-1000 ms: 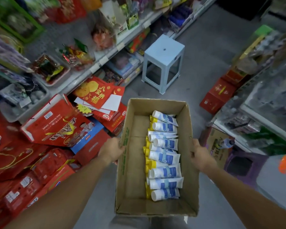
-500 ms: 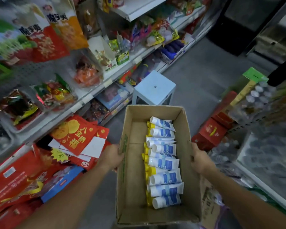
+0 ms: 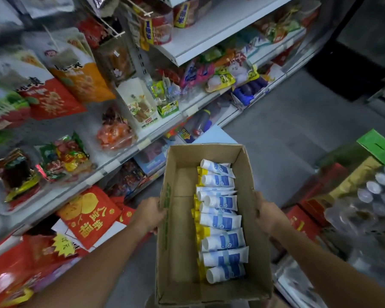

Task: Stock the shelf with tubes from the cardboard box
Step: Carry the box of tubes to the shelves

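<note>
White-and-blue plastic tubes with yellow caps lie in a row inside the open brown cardboard box, my left hand and right hand each clasping a side wall, so stocking the white metal shelf has, I judge, not begun.

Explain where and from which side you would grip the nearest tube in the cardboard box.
Pinch the nearest tube across its middle, coming from above: it lies flat on top of the row, and the cardboard box walls block the sides.

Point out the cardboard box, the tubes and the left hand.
cardboard box (image 3: 183, 241): head view, bare inner floor.
tubes (image 3: 222, 221): head view, middle tube's body.
left hand (image 3: 150, 215): head view, back of hand.
</note>
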Demonstrator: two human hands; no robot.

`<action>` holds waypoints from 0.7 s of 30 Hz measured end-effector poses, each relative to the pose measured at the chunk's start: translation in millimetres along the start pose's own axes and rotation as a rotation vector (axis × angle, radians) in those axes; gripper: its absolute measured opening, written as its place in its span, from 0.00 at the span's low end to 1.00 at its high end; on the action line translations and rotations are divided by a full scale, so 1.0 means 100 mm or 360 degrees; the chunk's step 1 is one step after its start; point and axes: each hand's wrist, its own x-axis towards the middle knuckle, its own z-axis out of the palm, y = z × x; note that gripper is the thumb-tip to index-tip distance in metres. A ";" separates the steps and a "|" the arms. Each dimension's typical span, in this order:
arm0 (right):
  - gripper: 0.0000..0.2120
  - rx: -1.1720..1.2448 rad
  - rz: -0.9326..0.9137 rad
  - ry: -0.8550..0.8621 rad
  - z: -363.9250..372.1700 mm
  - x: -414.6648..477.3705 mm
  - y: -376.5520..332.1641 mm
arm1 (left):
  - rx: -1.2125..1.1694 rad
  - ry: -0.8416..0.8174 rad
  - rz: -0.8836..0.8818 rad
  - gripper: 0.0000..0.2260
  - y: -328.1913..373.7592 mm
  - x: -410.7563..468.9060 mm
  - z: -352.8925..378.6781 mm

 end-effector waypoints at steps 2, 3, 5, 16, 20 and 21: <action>0.23 -0.0057 -0.0053 -0.0029 -0.20 0.28 0.04 | -0.0003 0.0042 -0.0041 0.08 0.17 0.16 0.00; 0.24 -0.0094 -0.0077 -0.0027 -0.30 0.41 0.04 | -0.0027 0.0042 -0.0069 0.08 0.25 0.24 0.00; 0.24 -0.0164 -0.0101 -0.0038 -0.51 0.66 0.03 | -0.0106 0.0008 -0.0116 0.08 0.38 0.40 0.00; 0.23 -0.0353 -0.0122 -0.0242 -1.32 1.94 -0.32 | -0.0376 0.0072 -0.0237 0.08 0.70 1.33 -0.09; 0.22 -0.0345 -0.0198 -0.0200 -1.50 2.26 -0.52 | -0.0397 0.0210 -0.0267 0.11 0.75 1.43 -0.12; 0.23 -0.0388 -0.0220 -0.0238 -1.54 2.35 -0.56 | -0.0409 0.0236 -0.0282 0.11 0.76 1.45 -0.13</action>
